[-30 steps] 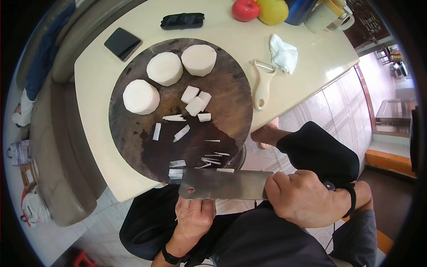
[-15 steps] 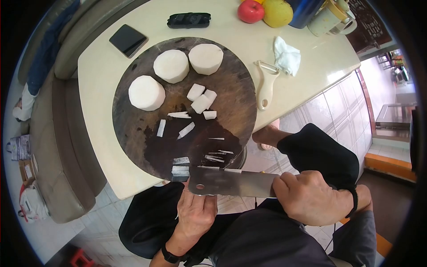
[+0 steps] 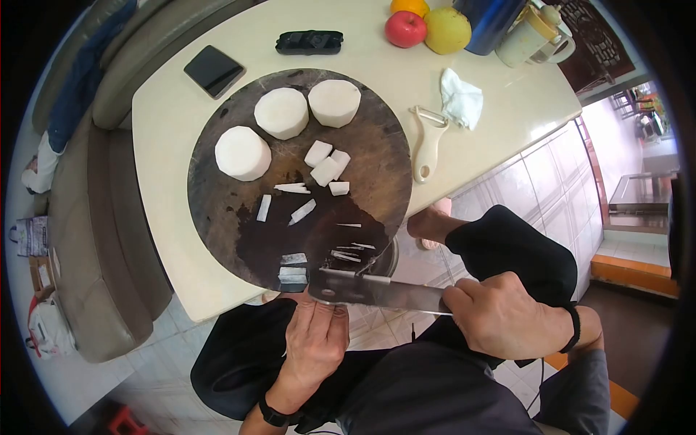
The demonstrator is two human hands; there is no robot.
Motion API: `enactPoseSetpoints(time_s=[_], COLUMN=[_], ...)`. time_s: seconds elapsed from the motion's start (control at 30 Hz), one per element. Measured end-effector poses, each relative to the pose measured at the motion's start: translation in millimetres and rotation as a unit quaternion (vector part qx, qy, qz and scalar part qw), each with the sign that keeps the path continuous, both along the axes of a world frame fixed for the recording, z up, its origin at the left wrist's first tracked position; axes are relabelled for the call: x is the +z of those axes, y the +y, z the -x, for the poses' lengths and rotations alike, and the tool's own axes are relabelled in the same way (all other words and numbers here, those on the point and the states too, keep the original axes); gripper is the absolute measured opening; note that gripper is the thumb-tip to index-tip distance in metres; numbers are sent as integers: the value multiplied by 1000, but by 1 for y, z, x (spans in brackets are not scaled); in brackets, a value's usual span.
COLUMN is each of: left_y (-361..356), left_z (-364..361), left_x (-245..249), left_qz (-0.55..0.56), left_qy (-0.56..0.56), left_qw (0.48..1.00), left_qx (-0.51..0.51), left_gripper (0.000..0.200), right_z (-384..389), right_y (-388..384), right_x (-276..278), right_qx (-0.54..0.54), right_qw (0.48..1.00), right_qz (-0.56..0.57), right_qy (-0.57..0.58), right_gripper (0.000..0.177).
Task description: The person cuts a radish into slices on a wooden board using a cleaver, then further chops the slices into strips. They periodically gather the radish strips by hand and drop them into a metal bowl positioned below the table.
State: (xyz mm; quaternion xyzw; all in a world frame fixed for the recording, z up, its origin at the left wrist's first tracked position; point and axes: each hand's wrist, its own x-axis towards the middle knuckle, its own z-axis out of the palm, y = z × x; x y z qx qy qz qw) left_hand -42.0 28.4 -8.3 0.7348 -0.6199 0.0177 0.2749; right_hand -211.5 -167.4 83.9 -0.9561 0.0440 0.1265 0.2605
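My right hand [image 3: 507, 317] is closed round the handle of a cleaver [image 3: 391, 293], whose blade reaches left over the near edge of the round dark board [image 3: 217, 210]. My left hand [image 3: 317, 337] is at that edge with its fingers pressed together. The blade hides the fingertips and whatever is under them. Cut white strips [image 3: 293, 275] lie just left of the blade tip, and thin slivers [image 3: 346, 255] lie beyond it. Three thick white rounds [image 3: 243, 153] stand farther back on the board, with several white chunks [image 3: 325, 171] near them.
On the cream table [image 3: 163, 181] are a phone [image 3: 214, 71], a black case [image 3: 309, 42], a peeler [image 3: 428, 145], a white cloth [image 3: 462, 99], a red apple [image 3: 405, 29], a yellow-green fruit [image 3: 447, 31], a blue container [image 3: 487, 22] and a jug [image 3: 527, 38]. A brown sofa [image 3: 109, 246] is at left.
The cleaver blade has tilted, so its face looks narrower and its tip sits slightly higher in view. My left hand has shifted a little. The whole view has moved slightly.
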Motion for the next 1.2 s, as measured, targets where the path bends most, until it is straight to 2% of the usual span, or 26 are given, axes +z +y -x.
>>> enactPoseSetpoints(time_s=[0.23,0.33,0.47,0.63,1.07,1.13,1.2], left_y=[3,1,6,-2,0,6,6], left_z=[-1,-1,-1,-3,-4,-4,-4], left_x=[-2,-2,-4,-2,-3,-4,-4], left_qz=[-7,5,-8,29,29,0,3], left_qy=[6,4,19,-4,-9,25,23], left_qw=[1000,1000,1000,1000,999,1000,1000], left_qx=[-2,-1,-8,-5,-9,-13,-14], left_gripper=[11,9,12,17,19,17,16], right_z=[-6,-15,-16,-6,-20,-20,-14], right_y=[1,-2,8,-2,-7,10,14], right_x=[2,-1,-4,-2,0,-4,-5], right_qx=[26,30,19,-5,49,31,20], right_qw=[999,999,999,1000,998,998,999], right_qz=[28,3,28,10,-2,48,47], right_qy=[16,17,5,18,39,9,7], right_gripper=[22,23,23,23,21,21,21])
